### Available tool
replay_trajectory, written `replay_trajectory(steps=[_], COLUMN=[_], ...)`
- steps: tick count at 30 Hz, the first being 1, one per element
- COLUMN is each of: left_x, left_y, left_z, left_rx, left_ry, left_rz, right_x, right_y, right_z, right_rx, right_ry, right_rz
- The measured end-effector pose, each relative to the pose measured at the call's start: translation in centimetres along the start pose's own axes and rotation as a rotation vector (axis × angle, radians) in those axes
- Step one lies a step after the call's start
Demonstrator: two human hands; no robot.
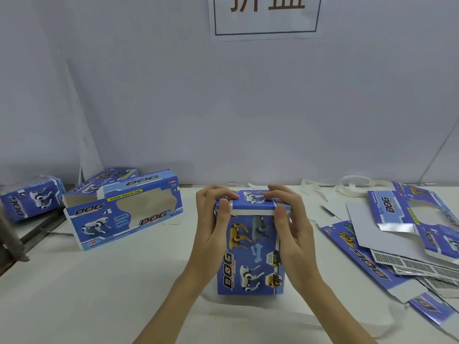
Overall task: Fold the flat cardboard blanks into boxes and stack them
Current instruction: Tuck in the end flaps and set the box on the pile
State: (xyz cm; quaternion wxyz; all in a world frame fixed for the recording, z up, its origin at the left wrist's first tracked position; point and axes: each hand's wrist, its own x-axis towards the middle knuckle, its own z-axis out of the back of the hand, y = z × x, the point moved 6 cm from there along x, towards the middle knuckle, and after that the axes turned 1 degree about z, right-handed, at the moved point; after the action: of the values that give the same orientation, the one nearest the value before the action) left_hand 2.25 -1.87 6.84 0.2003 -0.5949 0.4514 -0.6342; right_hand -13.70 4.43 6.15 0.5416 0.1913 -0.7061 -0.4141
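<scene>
- Blue box (250, 247) stands upright on the white bench (111, 294), centre, close to the camera; printed face with toy dogs and "DOG" lettering faces the viewer.
- Left hand (213, 227) clamped on the box's upper left edge: thumb on the front face, fingers curled over the top flap.
- Right hand (290, 229) clamped on the upper right edge the same way, fingers resting on the top flap.
- Top flap lies nearly flat; a thin white strip shows along its front edge.
- Folded boxes (124, 214) lie on their sides at the left of the bench: one long windowed box in front, another just behind it, a third (32, 198) further left.
- Loose pile of flat blanks (402, 244) at the right, overlapping, some printed side up, some grey side up.
- White paper strips (352, 186) lie along the back edge by the wall.
- Paper sign (265, 16) with printed characters is fixed to the wall above.
</scene>
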Motion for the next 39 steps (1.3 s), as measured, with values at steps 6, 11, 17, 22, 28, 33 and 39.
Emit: replay_trajectory(steps=[6, 11, 17, 22, 28, 33, 39], left_x=[-0.1, 0.1, -0.1, 0.2, 0.6, 0.9, 1.2], left_y=[0.5, 1.3, 1.8, 2.2, 2.8, 3.8, 3.9], left_z=[0.4, 2.5, 0.0, -0.1, 2.6, 4.1, 5.7], left_rx=[0.084, 0.512, 1.028, 0.062, -0.728, -0.164, 0.083], left_ry=[-0.108, -0.31, 0.019, 0.118, -0.018, -0.017, 0.012], left_rz=[-0.012, -0.022, 0.069, 0.51, 0.558, 0.611, 0.517], right_x=[-0.2, 0.0, -0.4, 0.6, -1.1, -1.8, -1.2], right_y=[-0.4, -2.6, -4.3, -2.4, -4.1, -4.1, -4.3], right_z=[-0.7, -0.7, -0.1, -0.3, -1.9, -2.7, -1.8], right_rx=[0.084, 0.183, 0.411, 0.235, 0.219, 0.275, -0.014], right_ry=[0.058, -0.025, -0.176, 0.07, 0.257, 0.376, 0.277], right_rz=[-0.067, -0.464, -0.632, -0.32, -0.729, -0.743, -0.558])
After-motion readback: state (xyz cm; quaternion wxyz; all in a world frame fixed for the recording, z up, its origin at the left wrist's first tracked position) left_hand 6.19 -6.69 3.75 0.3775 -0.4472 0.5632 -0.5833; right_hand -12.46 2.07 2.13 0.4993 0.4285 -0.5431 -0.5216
